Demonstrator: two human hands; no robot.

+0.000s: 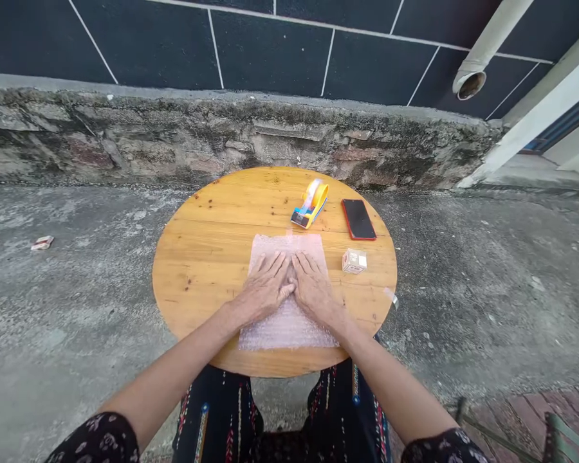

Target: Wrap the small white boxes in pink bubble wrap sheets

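A sheet of pinkish bubble wrap (287, 328) lies flat near the front of the round wooden table (207, 238). My left hand (266, 287) rests palm down on its left half, fingers stretched forward. On the right half lies my right hand (313, 287), also flat with fingers extended, and the two thumbs meet near the middle. Neither hand grips anything. A small strip of clear tape (289, 234) shows at the sheet's far edge. Just right of the sheet sits a small printed box (354, 261).
Beyond the sheet stands a yellow and blue tape dispenser (311, 204). A phone (358, 219) in a red case lies to its right. A piece of tape (390, 296) hangs off the table's right edge. Behind the table runs a stone wall base (212, 141); a pipe (477, 67) juts out at upper right.
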